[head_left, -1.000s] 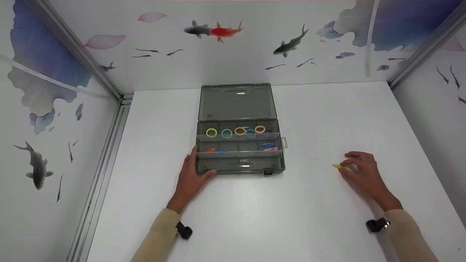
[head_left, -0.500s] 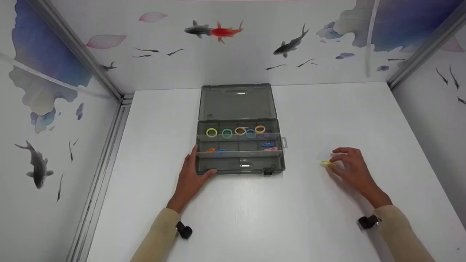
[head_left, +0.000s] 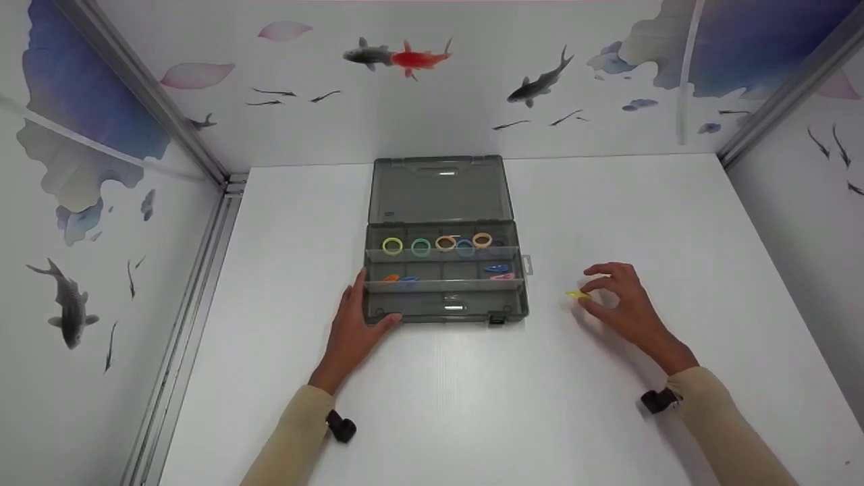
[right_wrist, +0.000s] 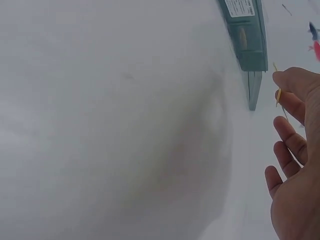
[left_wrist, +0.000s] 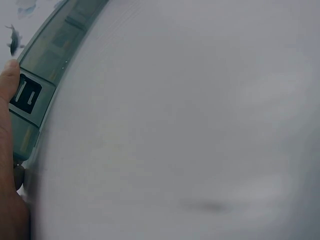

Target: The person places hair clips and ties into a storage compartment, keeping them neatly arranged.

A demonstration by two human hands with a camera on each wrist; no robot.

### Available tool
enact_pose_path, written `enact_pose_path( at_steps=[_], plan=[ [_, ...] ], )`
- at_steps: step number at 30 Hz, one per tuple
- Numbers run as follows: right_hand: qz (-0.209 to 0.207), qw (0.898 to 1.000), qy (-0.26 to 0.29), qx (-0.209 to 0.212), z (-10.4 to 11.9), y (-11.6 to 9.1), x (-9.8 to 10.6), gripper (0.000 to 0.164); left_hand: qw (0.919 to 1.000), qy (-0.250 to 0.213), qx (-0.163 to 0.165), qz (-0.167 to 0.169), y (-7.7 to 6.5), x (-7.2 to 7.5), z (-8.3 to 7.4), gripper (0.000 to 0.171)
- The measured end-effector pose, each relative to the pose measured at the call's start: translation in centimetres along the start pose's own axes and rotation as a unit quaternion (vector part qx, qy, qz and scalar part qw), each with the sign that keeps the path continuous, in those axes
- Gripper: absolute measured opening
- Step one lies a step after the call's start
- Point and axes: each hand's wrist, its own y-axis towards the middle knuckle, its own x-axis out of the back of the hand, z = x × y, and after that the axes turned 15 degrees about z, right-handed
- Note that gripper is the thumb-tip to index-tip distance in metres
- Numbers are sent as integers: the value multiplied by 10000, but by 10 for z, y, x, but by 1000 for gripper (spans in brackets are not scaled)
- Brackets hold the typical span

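Note:
My right hand (head_left: pixel 624 300) pinches a small yellow hair clip (head_left: pixel 576 294) between thumb and index fingertip, over the table to the right of the box. In the right wrist view the clip (right_wrist: pixel 278 97) shows edge-on at the fingertips, the other fingers loosely bent. An open grey see-through storage box (head_left: pixel 442 318) lies mid-table, lid (head_left: pixel 439 190) folded back. My left hand (head_left: pixel 351 327) rests at its front left corner, fingers along the side, thumb on the front edge. The left wrist view shows that thumb (left_wrist: pixel 9 80) against the front wall near the latch.
Several coloured rings (head_left: pixel 420 256) sit in the box's back row. The middle row holds an orange clip (head_left: pixel 390 278), blue clips (head_left: pixel 496 268) and a pink clip (head_left: pixel 502 277). A hanging tab (head_left: pixel 528 264) juts out at right. White printed panels (head_left: pixel 439 121) enclose the table.
My right hand has moved left and slightly away from me with the yellow hair clip, closer to the box. The left hand and the box have stayed in place.

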Motion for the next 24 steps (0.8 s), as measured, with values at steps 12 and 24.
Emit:
enact_pose_path(
  at_steps=[12, 24],
  plan=[
    [180, 9994, 132, 282, 16, 50, -14, 17, 9998, -119, 119, 47, -1, 2, -3, 115],
    [377, 9974, 232, 570, 33, 92, -28, 14, 9997, -210, 98, 31, -1, 0, -3, 116]
  ],
)
